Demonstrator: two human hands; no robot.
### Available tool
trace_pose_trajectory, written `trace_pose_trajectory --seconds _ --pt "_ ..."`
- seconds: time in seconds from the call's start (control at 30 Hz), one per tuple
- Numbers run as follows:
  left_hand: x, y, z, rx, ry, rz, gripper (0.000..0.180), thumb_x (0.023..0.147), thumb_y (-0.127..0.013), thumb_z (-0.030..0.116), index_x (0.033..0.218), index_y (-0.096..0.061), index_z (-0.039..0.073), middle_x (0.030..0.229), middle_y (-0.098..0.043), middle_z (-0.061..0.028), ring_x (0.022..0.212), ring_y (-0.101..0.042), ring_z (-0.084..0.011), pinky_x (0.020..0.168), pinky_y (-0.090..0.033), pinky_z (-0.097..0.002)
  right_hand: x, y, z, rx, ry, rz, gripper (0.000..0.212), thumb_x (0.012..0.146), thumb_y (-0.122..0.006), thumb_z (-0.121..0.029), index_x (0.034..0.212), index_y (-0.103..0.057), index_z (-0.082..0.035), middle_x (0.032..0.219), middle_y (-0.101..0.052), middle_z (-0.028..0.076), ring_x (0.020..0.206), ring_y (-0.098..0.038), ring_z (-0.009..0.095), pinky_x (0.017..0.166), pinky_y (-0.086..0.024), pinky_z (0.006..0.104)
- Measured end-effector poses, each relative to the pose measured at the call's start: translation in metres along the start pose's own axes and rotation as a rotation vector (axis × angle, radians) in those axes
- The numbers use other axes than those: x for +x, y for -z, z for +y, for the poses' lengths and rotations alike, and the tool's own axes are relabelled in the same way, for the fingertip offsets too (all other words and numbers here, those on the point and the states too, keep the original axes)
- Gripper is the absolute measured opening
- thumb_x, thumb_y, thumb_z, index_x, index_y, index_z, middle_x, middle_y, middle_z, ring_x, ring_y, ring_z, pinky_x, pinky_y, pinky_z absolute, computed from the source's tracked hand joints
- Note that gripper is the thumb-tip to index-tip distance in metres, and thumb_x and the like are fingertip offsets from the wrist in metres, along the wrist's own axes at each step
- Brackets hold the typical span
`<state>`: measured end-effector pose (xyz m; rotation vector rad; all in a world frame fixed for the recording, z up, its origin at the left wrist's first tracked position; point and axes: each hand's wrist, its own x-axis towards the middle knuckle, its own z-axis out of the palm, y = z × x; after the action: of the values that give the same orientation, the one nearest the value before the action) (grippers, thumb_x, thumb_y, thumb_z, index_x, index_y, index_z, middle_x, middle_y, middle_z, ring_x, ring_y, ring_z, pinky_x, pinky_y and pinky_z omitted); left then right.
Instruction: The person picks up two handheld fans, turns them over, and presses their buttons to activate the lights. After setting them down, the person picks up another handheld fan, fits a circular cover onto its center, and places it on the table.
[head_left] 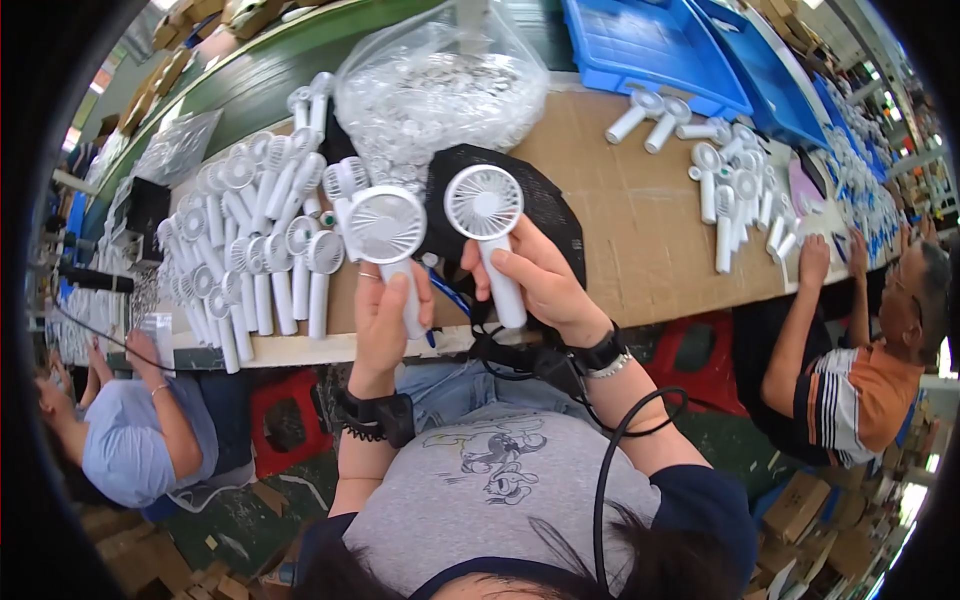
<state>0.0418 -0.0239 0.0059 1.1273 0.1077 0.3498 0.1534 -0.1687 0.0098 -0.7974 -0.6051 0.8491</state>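
Observation:
My left hand (380,318) is closed round the handle of a white handheld fan (388,226), its round grille facing up. A second white handheld fan (485,203) is gripped by its handle in my right hand (540,278). Both fans are held side by side above the table's near edge, heads pointing away from me and slightly apart. Behind the right fan lies a black mesh bag (555,205). Close to the left fan, many similar white fans (265,190) lie in a dense group on the left of the table.
A clear plastic bag (440,100) of small parts stands at the back middle. Blue trays (655,50) sit at the back right, with more white fans (735,180) in front on the cardboard (640,240). Co-workers sit at left (140,440) and right (850,390), beside red stools (290,420).

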Motion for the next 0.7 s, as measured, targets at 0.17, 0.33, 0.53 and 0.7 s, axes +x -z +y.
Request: trace_pose_trajectory --seconds 0.17,0.33,0.53,0.7 --pt "-0.003 -0.0014 0.0031 0.005 0.02 -0.002 0.029 0.09 -0.04 0.015 0.116 -0.033 0.004 0.075 -0.049 -0.0073 0.053 -0.046 -0.0099 0.048 -0.039 -0.0207 -0.0066 -0.0029 -0.002 -0.015 -0.023 0.042 0.039 0.085 -0.046 -0.012 0.12 -0.032 0.0 0.091 -0.051 0.012 0.071 -0.052 0.013 0.063 -0.046 0.0262" --pt "-0.0011 0.0022 0.0037 -0.018 0.013 -0.001 0.028 0.09 -0.039 0.015 0.115 -0.033 0.005 0.075 -0.049 -0.0068 0.053 -0.046 -0.0098 0.048 -0.04 -0.0209 -0.0039 -0.0012 -0.0026 0.004 -0.019 0.03 0.04 0.085 -0.046 -0.012 0.12 -0.032 0.0 0.091 -0.051 0.013 0.071 -0.052 0.014 0.063 -0.047 0.0271" --pt "-0.0005 0.0021 0.0048 -0.047 0.028 -0.001 0.029 0.091 -0.038 0.016 0.117 -0.032 0.006 0.074 -0.047 -0.0062 0.053 -0.046 -0.0095 0.047 -0.039 -0.0209 -0.0038 -0.0023 -0.0007 0.004 -0.026 0.016 0.04 0.084 -0.046 -0.011 0.119 -0.032 0.0 0.091 -0.051 0.013 0.07 -0.052 0.014 0.062 -0.047 0.0276" --pt "-0.0003 0.0042 0.0059 -0.047 0.012 -0.022 0.03 0.091 -0.038 0.016 0.118 -0.031 0.006 0.074 -0.047 -0.0061 0.052 -0.046 -0.0092 0.047 -0.039 -0.021 -0.0044 -0.001 -0.0022 0.01 -0.017 0.017 0.04 0.084 -0.046 -0.011 0.12 -0.031 -0.001 0.092 -0.051 0.013 0.07 -0.052 0.014 0.062 -0.046 0.0268"
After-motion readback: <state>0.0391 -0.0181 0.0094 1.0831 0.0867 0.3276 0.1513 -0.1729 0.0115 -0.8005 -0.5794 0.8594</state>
